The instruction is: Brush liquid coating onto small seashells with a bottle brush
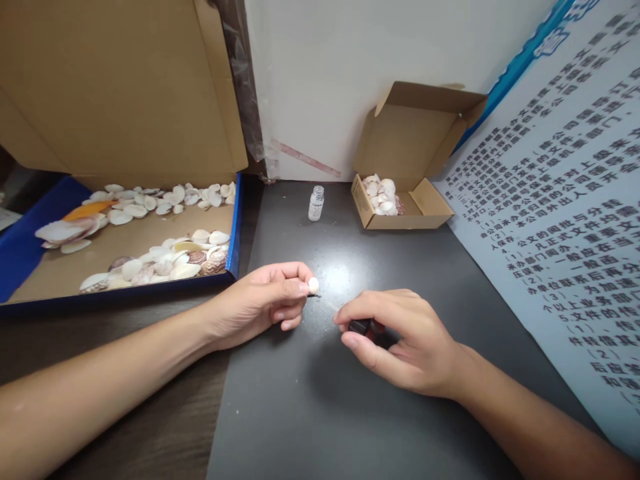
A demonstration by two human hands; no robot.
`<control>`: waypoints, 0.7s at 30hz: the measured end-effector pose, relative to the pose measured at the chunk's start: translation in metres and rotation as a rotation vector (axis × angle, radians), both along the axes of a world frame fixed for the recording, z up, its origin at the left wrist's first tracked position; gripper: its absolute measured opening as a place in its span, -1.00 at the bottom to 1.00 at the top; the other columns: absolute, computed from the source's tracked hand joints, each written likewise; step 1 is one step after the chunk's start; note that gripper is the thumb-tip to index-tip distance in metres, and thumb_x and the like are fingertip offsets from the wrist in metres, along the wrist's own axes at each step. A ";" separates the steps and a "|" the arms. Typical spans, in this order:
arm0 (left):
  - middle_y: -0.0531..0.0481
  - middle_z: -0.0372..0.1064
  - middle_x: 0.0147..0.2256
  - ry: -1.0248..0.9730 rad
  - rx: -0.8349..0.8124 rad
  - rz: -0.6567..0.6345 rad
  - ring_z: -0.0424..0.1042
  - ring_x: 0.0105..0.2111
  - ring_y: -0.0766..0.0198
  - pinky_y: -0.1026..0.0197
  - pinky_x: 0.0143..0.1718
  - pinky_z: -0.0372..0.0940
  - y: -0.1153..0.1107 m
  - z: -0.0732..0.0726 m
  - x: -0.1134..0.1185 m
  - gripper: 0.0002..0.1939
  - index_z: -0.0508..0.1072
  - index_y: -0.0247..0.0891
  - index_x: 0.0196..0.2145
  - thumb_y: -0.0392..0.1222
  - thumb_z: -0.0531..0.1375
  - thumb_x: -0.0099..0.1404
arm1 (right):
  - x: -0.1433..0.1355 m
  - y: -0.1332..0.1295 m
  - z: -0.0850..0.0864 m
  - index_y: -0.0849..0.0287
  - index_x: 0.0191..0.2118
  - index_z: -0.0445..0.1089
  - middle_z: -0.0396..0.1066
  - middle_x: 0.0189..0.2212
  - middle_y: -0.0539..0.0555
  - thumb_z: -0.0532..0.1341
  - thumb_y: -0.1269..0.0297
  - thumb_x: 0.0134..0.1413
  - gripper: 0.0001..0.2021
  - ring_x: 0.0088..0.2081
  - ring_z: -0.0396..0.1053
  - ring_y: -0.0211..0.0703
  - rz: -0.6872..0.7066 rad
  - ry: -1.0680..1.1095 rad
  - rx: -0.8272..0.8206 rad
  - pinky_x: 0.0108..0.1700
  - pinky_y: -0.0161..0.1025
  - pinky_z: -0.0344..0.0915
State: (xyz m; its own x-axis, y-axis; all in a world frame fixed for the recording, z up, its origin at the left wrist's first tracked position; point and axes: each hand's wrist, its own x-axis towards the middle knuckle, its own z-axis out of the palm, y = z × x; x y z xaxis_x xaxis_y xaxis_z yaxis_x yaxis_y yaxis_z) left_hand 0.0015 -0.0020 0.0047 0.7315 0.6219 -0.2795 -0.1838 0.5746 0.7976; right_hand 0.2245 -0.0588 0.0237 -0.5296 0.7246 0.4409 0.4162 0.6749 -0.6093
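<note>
A small round white piece, perhaps a shell, is pinched between the thumb and forefinger of my left hand. Just under it shows a thin dark tip that I cannot make out. To its right, my right hand is closed round a dropper-like tool with a black collar and a dark red part mostly hidden in the palm. A thin clear stem points from my right fingertips toward the white piece, apart from it. Beyond both hands, a small clear glass bottle with a whitish label stands upright, with no cap on it.
At left, a large blue-sided box with its lid raised holds many shells. A small cardboard box with shells stands at the back right. A printed board leans along the right side of the dark grey tabletop.
</note>
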 end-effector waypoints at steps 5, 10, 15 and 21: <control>0.21 0.02 -0.62 0.001 0.000 -0.007 -0.04 -0.61 0.46 0.38 -0.53 0.12 0.000 0.000 0.000 -0.88 0.40 -0.29 -0.36 -0.22 0.25 0.30 | -0.001 0.000 0.000 0.22 -0.24 0.43 0.47 -0.50 -0.06 0.25 0.38 0.18 -0.95 -0.56 0.30 -0.39 -0.009 -0.016 0.001 -0.45 -0.41 0.23; 0.21 0.03 -0.63 0.000 -0.002 -0.008 -0.04 -0.61 0.46 0.37 -0.53 0.12 0.000 0.000 0.000 -0.89 0.40 -0.29 -0.36 -0.22 0.25 0.30 | 0.000 0.000 0.000 0.21 -0.25 0.42 0.45 -0.51 -0.08 0.24 0.38 0.18 -0.96 -0.57 0.29 -0.40 -0.022 -0.020 0.001 -0.45 -0.43 0.22; 0.20 0.03 -0.62 0.000 -0.001 -0.013 -0.04 -0.61 0.46 0.37 -0.53 0.11 0.001 0.000 0.000 -0.88 0.40 -0.29 -0.36 -0.22 0.25 0.29 | 0.000 0.000 -0.001 0.19 -0.25 0.41 0.45 -0.48 -0.07 0.24 0.37 0.19 -0.97 -0.56 0.28 -0.41 -0.073 -0.025 -0.016 -0.45 -0.43 0.22; 0.20 0.03 -0.62 -0.010 -0.006 -0.010 -0.05 -0.61 0.46 0.37 -0.53 0.11 0.000 0.000 0.000 -0.90 0.41 -0.29 -0.35 -0.23 0.24 0.30 | 0.000 -0.001 0.000 0.19 -0.22 0.40 0.50 -0.43 -0.05 0.20 0.40 0.20 -0.95 -0.56 0.30 -0.41 -0.063 0.036 0.009 -0.44 -0.45 0.26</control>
